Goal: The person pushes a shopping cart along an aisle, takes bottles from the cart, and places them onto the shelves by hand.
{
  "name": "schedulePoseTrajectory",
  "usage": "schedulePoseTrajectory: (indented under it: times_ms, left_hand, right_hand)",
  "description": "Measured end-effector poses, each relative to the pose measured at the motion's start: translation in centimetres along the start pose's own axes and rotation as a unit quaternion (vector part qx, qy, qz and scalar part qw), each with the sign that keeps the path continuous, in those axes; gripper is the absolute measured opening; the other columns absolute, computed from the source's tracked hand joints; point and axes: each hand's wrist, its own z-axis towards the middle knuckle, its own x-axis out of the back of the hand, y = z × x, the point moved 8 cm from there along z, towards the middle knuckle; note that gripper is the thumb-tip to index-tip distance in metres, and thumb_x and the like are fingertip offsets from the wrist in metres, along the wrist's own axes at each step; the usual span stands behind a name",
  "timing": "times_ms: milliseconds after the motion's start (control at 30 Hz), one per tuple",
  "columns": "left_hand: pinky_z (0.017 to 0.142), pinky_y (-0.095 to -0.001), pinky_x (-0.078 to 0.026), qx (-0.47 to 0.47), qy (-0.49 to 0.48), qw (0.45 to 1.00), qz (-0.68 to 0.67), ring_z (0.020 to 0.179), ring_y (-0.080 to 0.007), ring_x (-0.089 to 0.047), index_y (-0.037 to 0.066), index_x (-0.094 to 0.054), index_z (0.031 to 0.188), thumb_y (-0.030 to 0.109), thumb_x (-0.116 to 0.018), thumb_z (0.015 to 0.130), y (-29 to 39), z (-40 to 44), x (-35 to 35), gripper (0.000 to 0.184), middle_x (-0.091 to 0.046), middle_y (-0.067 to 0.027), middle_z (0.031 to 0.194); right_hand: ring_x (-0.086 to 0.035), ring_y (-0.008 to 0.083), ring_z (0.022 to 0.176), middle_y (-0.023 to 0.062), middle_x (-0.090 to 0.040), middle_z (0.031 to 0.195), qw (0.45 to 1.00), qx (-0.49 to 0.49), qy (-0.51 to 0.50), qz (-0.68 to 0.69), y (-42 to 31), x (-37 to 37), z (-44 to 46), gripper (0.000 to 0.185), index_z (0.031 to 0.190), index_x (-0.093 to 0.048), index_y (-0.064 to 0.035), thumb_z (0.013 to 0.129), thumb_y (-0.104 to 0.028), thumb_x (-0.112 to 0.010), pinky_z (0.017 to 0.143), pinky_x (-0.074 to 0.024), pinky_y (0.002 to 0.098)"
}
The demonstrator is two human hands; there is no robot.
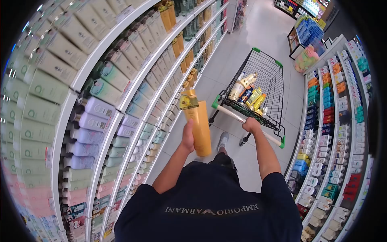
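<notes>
An orange-yellow bottle (pixel 201 131) with a pump top and a yellow-green tag near its neck stands out in front of the left shelves. My left hand (pixel 188 136) is closed round its left side. My right hand (pixel 250 124) grips the pale handle bar (pixel 231 114) of a shopping cart (pixel 269 66) with a black wire basket and green corners. Inside the cart, at the handle end, lie several bottles, among them a cream one (pixel 236 92), a dark blue one (pixel 245 94) and yellow ones (pixel 254 97).
Long shelves (pixel 121 115) of bottles and tubes curve along the left. More stocked shelves (pixel 322 105) run down the right side. Beyond the cart, a display stand (pixel 296 42) with blue items is at the upper right. Grey floor tiles (pixel 219 60) show between the shelves.
</notes>
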Motion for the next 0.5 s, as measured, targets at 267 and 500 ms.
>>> schedulePoseTrajectory:
  times_ms: [267,500]
  left_hand:
    - [0.067,-0.0363,-0.055,-0.076,0.050,0.996,-0.013,0.079,-0.0231,-0.066,0.007,-0.055,0.115,0.072,-0.018,0.094,4.3,11.1,-5.3,0.078,-0.064,-0.0107,0.090]
    - [0.069,-0.0385,-0.055,-0.109,0.100,0.988,0.039,0.081,-0.0251,-0.065,0.008,-0.053,0.119,0.072,-0.017,0.094,8.4,19.7,-10.3,0.078,-0.064,-0.0107,0.093]
  right_hand:
    - [-0.064,0.0394,0.098,0.0258,-0.067,0.104,0.996,0.084,-0.031,0.030,2.2,4.8,11.3,0.038,0.097,-0.070,0.0028,0.075,-0.025,-0.056,0.088,-0.0514,0.0453]
    - [-0.063,0.0419,0.102,0.0275,-0.066,0.104,0.990,0.099,-0.048,0.083,4.3,9.3,18.7,0.038,0.100,-0.069,0.0034,0.075,-0.022,-0.056,0.092,-0.0499,0.0464]
